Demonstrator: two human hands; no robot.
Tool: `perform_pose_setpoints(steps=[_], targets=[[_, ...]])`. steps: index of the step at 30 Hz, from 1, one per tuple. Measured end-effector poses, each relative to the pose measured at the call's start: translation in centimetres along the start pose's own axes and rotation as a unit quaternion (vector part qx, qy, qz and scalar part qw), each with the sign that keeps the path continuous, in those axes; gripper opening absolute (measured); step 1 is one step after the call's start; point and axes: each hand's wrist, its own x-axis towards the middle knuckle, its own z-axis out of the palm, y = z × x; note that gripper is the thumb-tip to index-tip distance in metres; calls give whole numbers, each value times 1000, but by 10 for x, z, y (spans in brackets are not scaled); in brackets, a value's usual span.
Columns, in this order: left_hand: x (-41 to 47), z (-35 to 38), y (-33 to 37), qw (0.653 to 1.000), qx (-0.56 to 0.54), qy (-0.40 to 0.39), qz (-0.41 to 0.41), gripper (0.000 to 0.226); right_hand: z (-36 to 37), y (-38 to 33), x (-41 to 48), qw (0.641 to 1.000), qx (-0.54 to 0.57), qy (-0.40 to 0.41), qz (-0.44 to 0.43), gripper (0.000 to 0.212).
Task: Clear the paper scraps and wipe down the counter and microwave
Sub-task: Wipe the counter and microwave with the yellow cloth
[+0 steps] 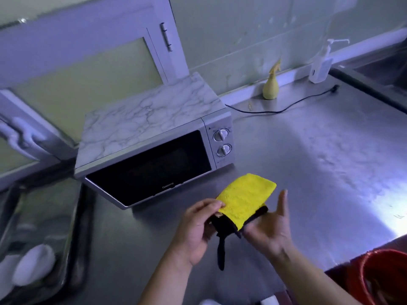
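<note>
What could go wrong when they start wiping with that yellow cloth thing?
1. The black cord lies loose across the counter, so a sweeping wipe could snag and drag it.
2. The yellow spray bottle stands near the wall and could get knocked over.
3. The yellow mitt is only pinched at its edge by the left hand, while the right hand is open beside it. It might slip and drop.
</note>
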Motion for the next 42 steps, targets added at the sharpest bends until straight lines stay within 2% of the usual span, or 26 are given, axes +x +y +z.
perform_pose_setpoints(steps=[3, 6, 8, 11, 12, 14, 16, 17, 19, 22, 24, 27, 30, 32, 35, 38, 40, 42], targets=[[4, 18, 0, 994, -36, 97, -17, 15, -2, -7, 9, 999, 36, -13, 10, 86], [7, 30, 11, 977, -150, 141, -53, 10, 3, -29, 10, 993, 7, -100, 56, 90], [5, 36, 25, 962, -243, 122, -42, 11, 4, -41, 16, 993, -32, -110, 35, 98], [-1, 45, 33, 954, -295, 53, 5, 34, 5, -34, 28, 993, -27, -101, 51, 103], [0, 46, 30, 958, -280, 64, 5, 30, 7, -26, 33, 993, -14, -99, 69, 102], [4, 43, 16, 966, -200, 162, -5, 12, 9, -8, 43, 995, -6, -37, 90, 101], [7, 30, -6, 961, -50, 271, 4, 13, 5, 2, 53, 994, -30, 57, 92, 99], [6, 21, -16, 952, 45, 302, 15, 15, 0, 6, 57, 989, -51, 100, 95, 97], [-1, 5, -29, 925, 230, 299, 50, 19, -11, 8, 58, 977, -96, 152, 118, 85], [-8, -15, -37, 895, 383, 205, 98, 22, -17, 9, 57, 952, -178, 201, 148, 56], [-7, -21, -39, 902, 400, 141, 79, 25, -19, 9, 61, 923, -245, 263, 135, 41], [-3, -31, -37, 929, 358, 87, 27, 27, -27, 8, 65, 901, -259, 347, 39, 29], [6, -50, -8, 928, 346, 114, 77, 24, -26, 5, 59, 890, -213, 391, -102, 12], [15, -65, 26, 925, 325, 116, 156, 24, -18, 8, 53, 888, -206, 377, -167, 26], [33, -81, 90, 884, 345, 102, 297, 23, -5, 18, 46, 885, -222, 370, -177, 24], [67, -93, 150, 814, 426, 81, 387, 21, 4, 28, 44, 877, -223, 369, -211, 20], [102, -101, 184, 757, 517, 62, 394, 27, 5, 36, 44, 851, -279, 391, -211, 24], [142, -112, 213, 698, 626, 42, 344, 41, 6, 50, 40, 841, -299, 401, -207, 33]])
